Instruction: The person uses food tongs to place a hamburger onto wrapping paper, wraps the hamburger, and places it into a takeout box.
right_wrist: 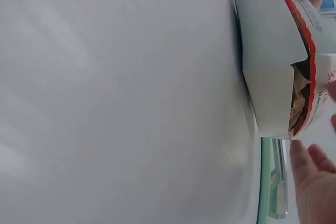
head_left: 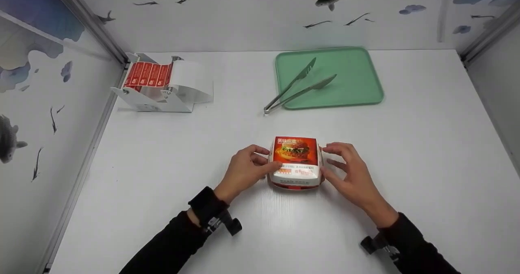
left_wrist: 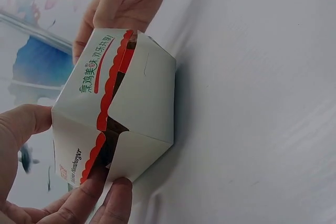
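Observation:
A paper burger box [head_left: 295,160] with a red burger picture on its lid sits on the white table. Gaps show between lid and base in the left wrist view. Through one gap, crumpled brown paper [right_wrist: 298,95] is visible in the right wrist view. My left hand [head_left: 248,168] holds the box's left side, thumb on the lid and fingers lower down at the side gap. At the other side is my right hand [head_left: 351,174], its fingers loosely bent and spread; the fingertips are at the box's edge, and firm contact is hard to tell.
Behind the box lies a green tray [head_left: 349,91] with metal tongs [head_left: 298,85] resting across its left edge. A white dispenser [head_left: 162,99] with a roll of red labels [head_left: 148,74] stands at the back left. Printed walls [head_left: 243,26] enclose the table [head_left: 183,144].

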The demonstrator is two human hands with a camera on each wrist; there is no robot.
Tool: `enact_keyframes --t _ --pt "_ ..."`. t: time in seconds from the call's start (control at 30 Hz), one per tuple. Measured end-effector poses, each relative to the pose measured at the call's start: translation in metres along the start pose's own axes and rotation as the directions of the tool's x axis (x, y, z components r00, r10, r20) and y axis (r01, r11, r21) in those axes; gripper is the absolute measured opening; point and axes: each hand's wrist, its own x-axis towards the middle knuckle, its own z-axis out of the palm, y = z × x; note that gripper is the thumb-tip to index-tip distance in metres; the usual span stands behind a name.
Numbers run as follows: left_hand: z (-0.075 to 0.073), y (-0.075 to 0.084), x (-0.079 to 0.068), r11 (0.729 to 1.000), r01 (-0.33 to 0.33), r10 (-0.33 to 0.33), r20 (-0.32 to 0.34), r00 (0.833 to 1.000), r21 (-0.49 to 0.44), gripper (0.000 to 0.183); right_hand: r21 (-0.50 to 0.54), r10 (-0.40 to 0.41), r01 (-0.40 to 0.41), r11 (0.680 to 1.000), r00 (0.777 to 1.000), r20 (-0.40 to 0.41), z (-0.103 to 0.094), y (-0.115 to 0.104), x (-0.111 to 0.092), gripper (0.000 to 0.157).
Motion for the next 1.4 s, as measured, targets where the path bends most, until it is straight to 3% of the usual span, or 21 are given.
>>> enact_keyframes --t 0.1,0.2,0.3,0.43,0.57,0.73,0.87,1.07,1.4 --pt "0.000 0.001 0.000 1.000 0.005 -0.005 0.008 1.000 -0.004 0.054 -0.110 0.089 -0.092 0.990 0.995 -0.036 -0.001 -0.007 -0.015 0.032" --pt "0.000 0.001 0.001 1.000 0.019 -0.019 0.012 1.000 -0.010 0.053 -0.154 0.123 -0.124 0.980 0.992 -0.019 0.000 -0.011 -0.028 0.023" --pt "-0.001 0.002 0.001 1.000 0.020 -0.020 0.012 1.000 -0.014 0.051 -0.173 0.085 -0.084 0.981 0.996 0.000 0.004 -0.010 -0.035 0.024" --pt "-0.001 0.003 0.001 1.000 0.012 -0.012 0.014 1.000 -0.006 0.049 -0.215 0.030 -0.021 0.976 0.999 0.037 0.009 -0.007 -0.037 0.042" --pt "-0.002 0.004 -0.001 1.000 0.004 -0.004 0.018 1.000 0.008 0.049 -0.234 0.034 -0.014 0.972 0.996 0.083 0.012 -0.007 -0.036 0.058" --pt "-0.003 0.006 -0.005 0.998 -0.018 0.017 0.024 1.000 0.058 0.051 -0.180 0.022 -0.021 0.983 1.000 0.006 0.018 -0.006 -0.033 0.047" --pt "-0.001 0.007 -0.008 0.996 -0.046 0.043 0.036 0.998 0.079 0.051 -0.194 0.002 -0.011 0.981 0.999 -0.048 0.021 -0.007 -0.033 0.041" --pt "0.002 0.007 -0.012 0.989 -0.105 0.103 0.029 0.994 0.100 0.048 -0.220 -0.032 0.023 0.975 0.999 -0.040 0.022 -0.008 -0.035 0.032" --pt "0.005 0.006 -0.013 0.985 -0.129 0.128 0.023 0.992 0.114 0.048 -0.256 -0.046 0.035 0.966 0.998 -0.038 0.024 -0.011 -0.031 0.022"
